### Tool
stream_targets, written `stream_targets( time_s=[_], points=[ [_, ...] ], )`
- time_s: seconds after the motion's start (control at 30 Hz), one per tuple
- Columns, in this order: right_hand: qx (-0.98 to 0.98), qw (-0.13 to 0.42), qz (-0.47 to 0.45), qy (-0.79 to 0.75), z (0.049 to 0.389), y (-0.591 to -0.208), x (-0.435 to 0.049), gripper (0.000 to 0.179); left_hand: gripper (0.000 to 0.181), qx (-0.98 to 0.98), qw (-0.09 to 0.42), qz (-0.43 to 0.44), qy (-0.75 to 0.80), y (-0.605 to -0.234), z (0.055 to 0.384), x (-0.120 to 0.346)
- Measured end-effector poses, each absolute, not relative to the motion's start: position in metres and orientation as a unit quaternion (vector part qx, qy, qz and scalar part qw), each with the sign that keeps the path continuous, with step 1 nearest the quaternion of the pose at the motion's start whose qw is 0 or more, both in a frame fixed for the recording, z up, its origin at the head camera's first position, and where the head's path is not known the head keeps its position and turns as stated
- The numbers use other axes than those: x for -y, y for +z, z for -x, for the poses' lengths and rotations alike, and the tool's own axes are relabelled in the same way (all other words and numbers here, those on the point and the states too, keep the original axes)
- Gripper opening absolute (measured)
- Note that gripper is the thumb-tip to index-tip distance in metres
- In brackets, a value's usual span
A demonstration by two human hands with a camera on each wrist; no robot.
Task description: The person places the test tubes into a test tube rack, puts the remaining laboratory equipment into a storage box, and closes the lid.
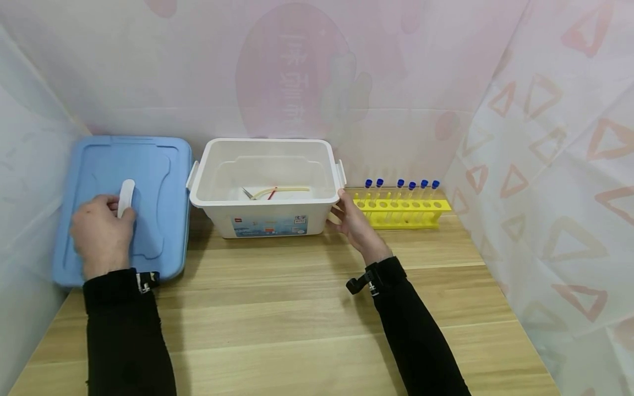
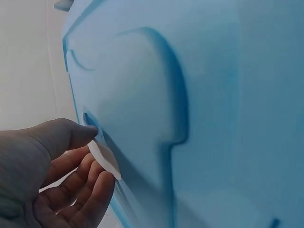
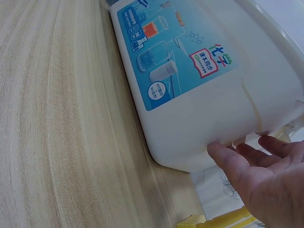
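Observation:
My left hand pinches a small white strip-like piece with a rounded end between thumb and fingers, over the blue lid. In the left wrist view the white piece looks thin and slightly curved, close against the lid's surface; its exact kind I cannot tell. My right hand touches the right end of a white plastic bin, fingers fairly straight. The right wrist view shows its fingertips against the bin's wall. Inside the bin lie pointed metal tweezers, a pale yellow tube and a thin red item.
Right of the bin stands a yellow test tube rack holding several blue-capped tubes. A printed blue label covers part of the bin's front. Patterned sheets enclose the wooden table at the back and sides.

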State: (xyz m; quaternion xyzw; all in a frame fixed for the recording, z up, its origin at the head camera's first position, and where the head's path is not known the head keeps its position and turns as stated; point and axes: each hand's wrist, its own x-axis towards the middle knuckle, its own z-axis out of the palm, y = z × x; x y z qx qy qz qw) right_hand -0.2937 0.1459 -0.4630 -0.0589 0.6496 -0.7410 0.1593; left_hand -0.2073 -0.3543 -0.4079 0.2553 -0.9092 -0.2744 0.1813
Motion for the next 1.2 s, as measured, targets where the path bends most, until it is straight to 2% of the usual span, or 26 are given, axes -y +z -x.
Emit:
stream_targets(
  time_s=[0.7, 1.2],
  points=[
    [-0.652, 0.161, 0.065, -0.738, 0.293, -0.463, -0.147, 0.074, 0.049, 0.86, 0.277, -0.267, -0.335, -0.387, 0.207, 0.345],
    [-0.657, 0.145, 0.06, -0.738, 0.293, -0.462, -0.148, 0.073, 0.047, 0.83, 0.31, -0.233, -0.402, -0.36, 0.196, 0.325]
  ],
)
